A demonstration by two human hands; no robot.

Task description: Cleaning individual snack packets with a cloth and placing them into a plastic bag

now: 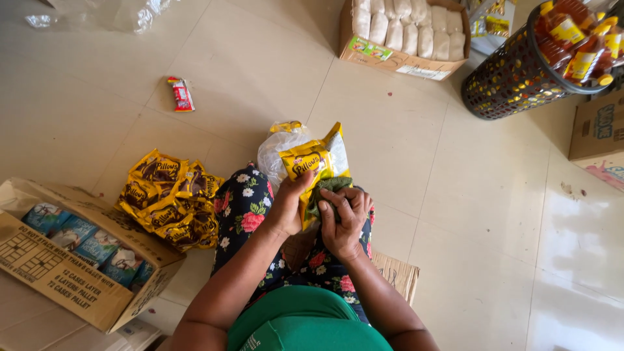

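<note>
I sit on the tiled floor with a floral skirt over my knees. My left hand [287, 207] grips a yellow snack packet [312, 162] by its lower edge, holding it upright over my lap. My right hand [344, 221] presses a dark green cloth [331, 188] against the packet's lower right side. Just behind the packet a clear plastic bag [276, 151] with more yellow packets rests by my knee. A pile of the same yellow and brown snack packets [170, 198] lies on the floor to my left.
An open cardboard box [58, 270] with blue packets stands at the near left. A box of white bags [404, 32] sits at the far centre. A black mesh basket [513, 75] of orange bottles is far right, beside another carton [598, 127]. A small red packet [182, 94] lies alone.
</note>
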